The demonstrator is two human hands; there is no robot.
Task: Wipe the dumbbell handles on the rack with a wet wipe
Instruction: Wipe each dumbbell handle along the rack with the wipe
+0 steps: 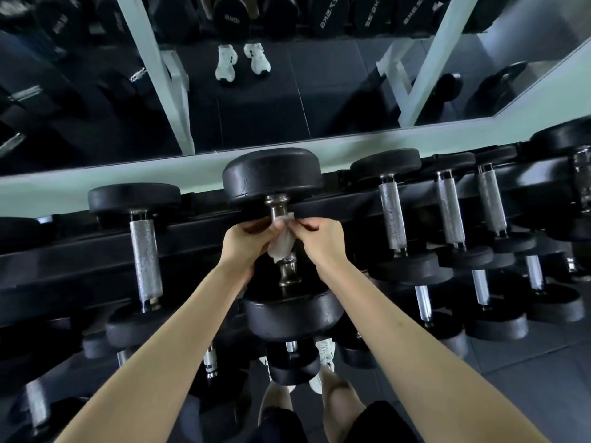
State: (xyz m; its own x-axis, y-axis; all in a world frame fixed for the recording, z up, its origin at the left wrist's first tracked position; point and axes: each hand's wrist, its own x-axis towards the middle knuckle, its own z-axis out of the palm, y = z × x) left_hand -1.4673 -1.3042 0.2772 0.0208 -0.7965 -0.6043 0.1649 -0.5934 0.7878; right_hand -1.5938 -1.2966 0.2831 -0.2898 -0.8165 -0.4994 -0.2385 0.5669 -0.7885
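I have both hands, left (246, 241) and right (321, 239), pinching the white wet wipe (281, 243) around the knurled steel handle (285, 260) of the big black rubber dumbbell (271, 174) on the black rack (80, 244).

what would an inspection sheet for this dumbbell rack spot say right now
surface: black metal rack, dumbbells lying in a row across it
job's things: large black round-headed dumbbell in the middle; white wet wipe wrapped on its steel handle
clutter: nothing seen
hands: left hand and right hand both pinch the wipe at the handle
cables: nothing seen
surroundings: wall mirror behind the rack; smaller dumbbells with knurled silver handles on either side; dark floor tiles
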